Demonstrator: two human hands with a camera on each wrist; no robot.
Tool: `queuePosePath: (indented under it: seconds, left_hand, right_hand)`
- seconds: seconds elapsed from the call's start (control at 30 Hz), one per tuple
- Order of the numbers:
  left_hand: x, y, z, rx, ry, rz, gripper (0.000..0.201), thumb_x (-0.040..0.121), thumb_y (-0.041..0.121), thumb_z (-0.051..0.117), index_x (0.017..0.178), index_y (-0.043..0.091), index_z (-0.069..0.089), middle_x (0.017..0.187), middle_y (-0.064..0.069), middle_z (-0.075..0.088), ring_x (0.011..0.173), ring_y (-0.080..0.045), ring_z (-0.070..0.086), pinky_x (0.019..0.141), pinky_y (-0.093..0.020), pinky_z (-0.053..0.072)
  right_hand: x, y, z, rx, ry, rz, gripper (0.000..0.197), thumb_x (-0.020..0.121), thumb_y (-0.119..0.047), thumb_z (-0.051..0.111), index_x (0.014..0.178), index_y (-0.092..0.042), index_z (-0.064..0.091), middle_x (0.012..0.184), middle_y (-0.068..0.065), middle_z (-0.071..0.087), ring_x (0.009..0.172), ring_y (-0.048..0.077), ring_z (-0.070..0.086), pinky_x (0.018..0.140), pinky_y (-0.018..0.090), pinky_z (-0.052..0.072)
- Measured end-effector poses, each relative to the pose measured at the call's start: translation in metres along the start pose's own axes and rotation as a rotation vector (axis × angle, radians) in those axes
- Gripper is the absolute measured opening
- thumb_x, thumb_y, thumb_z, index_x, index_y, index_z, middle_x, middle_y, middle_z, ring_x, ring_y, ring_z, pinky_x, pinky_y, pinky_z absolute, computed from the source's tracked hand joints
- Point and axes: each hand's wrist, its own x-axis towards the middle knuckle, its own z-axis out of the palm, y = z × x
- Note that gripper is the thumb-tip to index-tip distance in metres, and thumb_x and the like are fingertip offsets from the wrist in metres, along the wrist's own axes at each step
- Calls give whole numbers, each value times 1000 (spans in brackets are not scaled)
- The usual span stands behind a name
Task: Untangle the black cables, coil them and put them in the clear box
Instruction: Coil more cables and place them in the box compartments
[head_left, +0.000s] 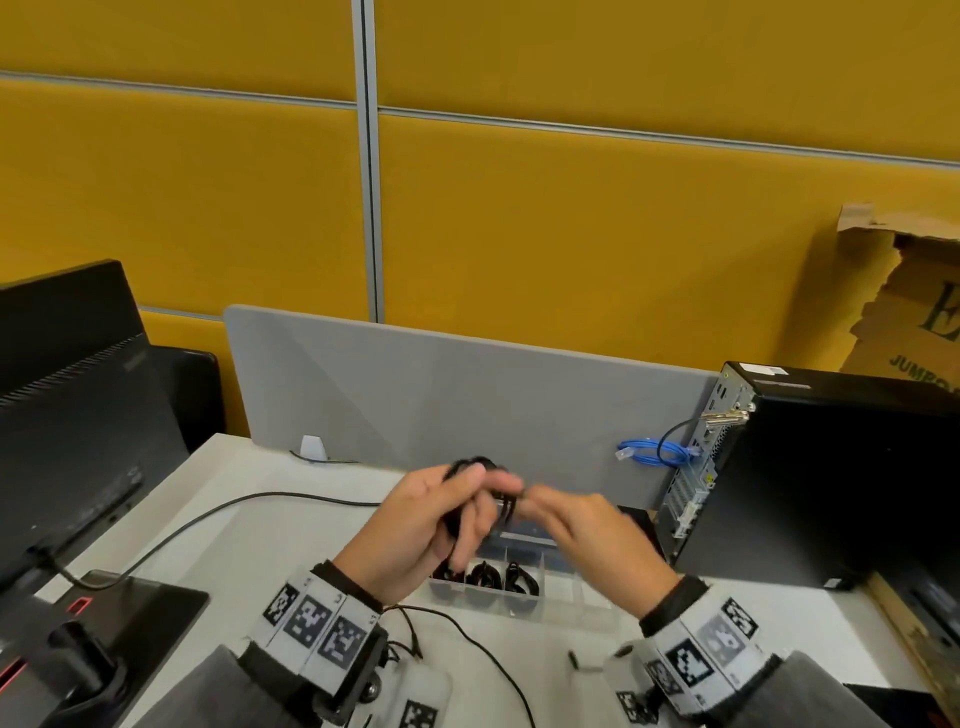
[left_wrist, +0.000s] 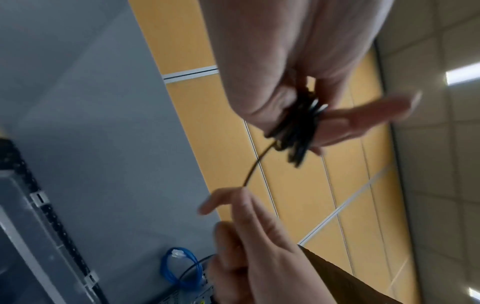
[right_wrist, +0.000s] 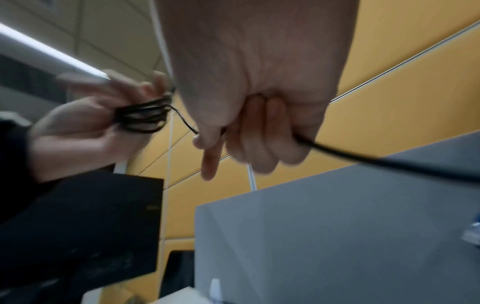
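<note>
My left hand (head_left: 415, 525) grips the coiled cable (left_wrist: 298, 127); my right hand (head_left: 587, 530) fingers pinch its loose end above the clear box (head_left: 498, 597).

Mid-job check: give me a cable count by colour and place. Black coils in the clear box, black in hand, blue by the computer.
Black coils in the clear box: 2 visible; the left hand hides part of the box
Black cable held by the left hand and right hand: 1
Blue cable: 1
Total: 4
</note>
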Motion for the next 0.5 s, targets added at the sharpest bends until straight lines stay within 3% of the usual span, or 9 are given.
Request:
queuePosePath:
  seconds: [0.1,0.2,0.27,0.33,0.43,0.5]
  left_hand:
    - [10,-11,0,133,128,54,39,92,39,39,107,10,60,80,-6,73,82,-13,69,77,-20,50]
    - [9,-24,-8,697,139,61,54,80,70,38,104,25,57,98,4,72,105,-3,60,91,-15,41]
    - [4,-23,-13,1038,51,33,67,71,78,40,102,21,58,89,3,70,94,4,59,80,-8,38]
    - [5,-19,-18,1064,-37,-6,62,78,68,50,99,11,61,70,-4,68,67,4,59,71,-15,42]
    - [5,-2,-15,703,-194,-82,33,87,39,53,83,8,64,50,-3,57,43,-9,46,70,-37,49]
    - [2,9,-15,390,-249,-110,22,88,24,51,81,9,65,45,6,52,35,-6,37,50,-29,35]
  right_hand:
    - [-9,-18,17,121,-284,-105,28,100,-40,32,96,-25,56,80,-16,55,76,5,54,79,30,48]
    - [-13,-28,4,90,-232,-152,26,100,-36,36,95,-23,58,70,-19,49,61,-5,48,62,16,39]
    - [-10,-23,-14,63,-106,-122,23,98,-37,37,91,-28,57,69,-17,53,57,-4,50,55,14,34]
    - [-8,-16,-26,13,22,-84,23,95,-44,37,82,-34,52,68,-11,56,55,3,47,54,16,34]
    - [-5,-4,-24,-70,139,-41,36,88,-57,29,80,-31,51,64,-9,55,57,5,48,53,17,34]
    - [-5,1,-21,-64,134,4,34,92,-53,26,79,-28,46,59,-8,48,55,6,46,50,17,34]
